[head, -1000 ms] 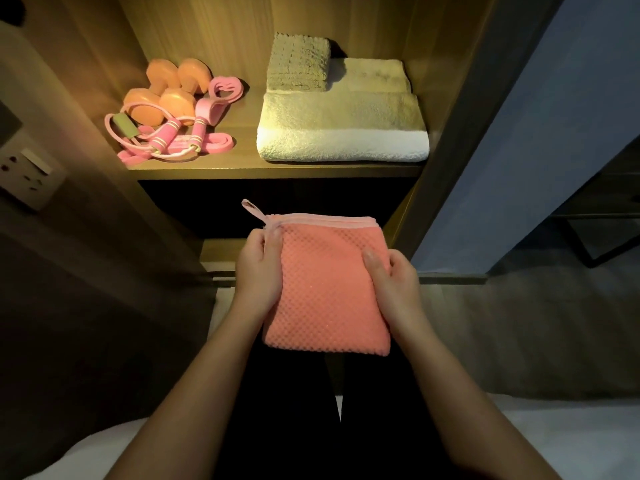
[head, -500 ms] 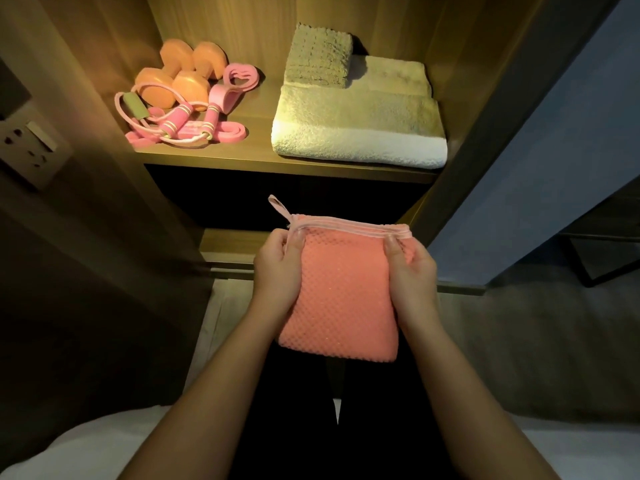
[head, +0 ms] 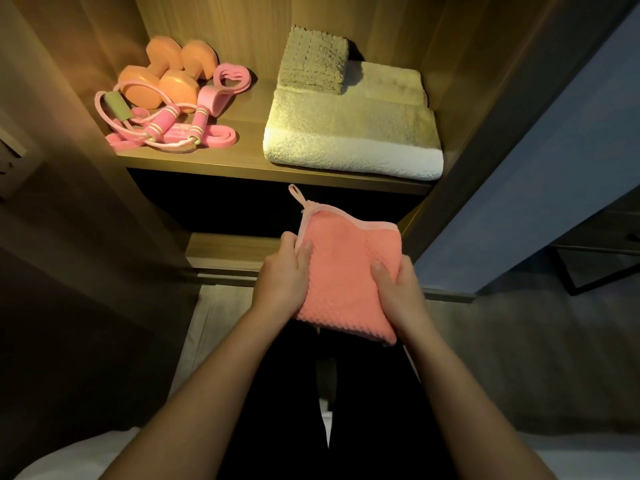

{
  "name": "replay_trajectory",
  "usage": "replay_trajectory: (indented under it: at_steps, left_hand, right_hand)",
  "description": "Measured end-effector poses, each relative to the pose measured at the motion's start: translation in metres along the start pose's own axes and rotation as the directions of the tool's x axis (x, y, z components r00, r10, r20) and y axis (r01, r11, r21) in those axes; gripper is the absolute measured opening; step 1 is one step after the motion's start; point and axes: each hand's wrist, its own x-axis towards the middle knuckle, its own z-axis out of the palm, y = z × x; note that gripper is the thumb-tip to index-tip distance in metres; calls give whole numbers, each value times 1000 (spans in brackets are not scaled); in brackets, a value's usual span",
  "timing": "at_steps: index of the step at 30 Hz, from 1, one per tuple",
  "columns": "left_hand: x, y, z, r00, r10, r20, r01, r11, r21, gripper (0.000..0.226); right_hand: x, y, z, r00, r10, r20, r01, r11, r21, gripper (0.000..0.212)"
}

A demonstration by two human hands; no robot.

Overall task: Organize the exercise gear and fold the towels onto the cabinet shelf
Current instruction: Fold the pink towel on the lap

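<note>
I hold the pink towel (head: 349,271) folded into a rough square at the centre of the frame, below the front edge of the shelf (head: 249,157). My left hand (head: 282,275) grips its left edge, thumb on top near the upper corner, where a small loop (head: 295,192) sticks up. My right hand (head: 398,292) clamps the right edge, thumb pressed onto the waffled cloth and fingers hidden beneath.

The shelf is pale wood, lit warm from above, and fills the upper middle of the frame between the cabinet's side walls. At its upper left lie two orange dumbbells (head: 166,76), side by side and touching. In front of them sits a pink skipping rope (head: 173,124) with striped handles, coiled over a flat pink band (head: 214,138), and just right of the dumbbells rests a pink ring (head: 231,79). On the right half of the shelf a large folded white towel (head: 353,140) lies flat, reaching close to the front edge, with a small beige towel (head: 313,62) stacked on its back left corner.

Under the shelf the cabinet is dark, with a lower wooden ledge (head: 235,247) showing behind my left hand. A blue-grey wall (head: 554,150) runs down the right of the frame. A wall socket (head: 10,154) is cut off at the left edge. Grey floor (head: 519,358) spreads at the lower right, and my dark trousers (head: 363,410) fill the bottom centre between my forearms.
</note>
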Motion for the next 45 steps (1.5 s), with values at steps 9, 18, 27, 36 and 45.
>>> replay_trajectory:
  at_steps: [9,18,27,36,45]
  left_hand:
    - [52,37,0,987,41,-156,-75,973,-220,30]
    - [160,114,7,985,105,-134,-137,958,-252,30]
    - [270,158,64,998,37,-54,-56,921,-385,18]
    - [319,171,91,985,-132,110,135,991,-20,42]
    - [309,175,89,989,-139,45,144,979,-147,33]
  right_hand:
    - [53,-41,-22,950,131,284,-245,876,415,43]
    - [142,-100,-57,994,-98,-49,108,950,292,50]
    - [205,-101,-45,992,87,92,-98,68,993,33]
    - [240,-104,-41,983,181,-25,19,36,999,37]
    - [220,-96,-54,964,264,32,-44,39,998,6]
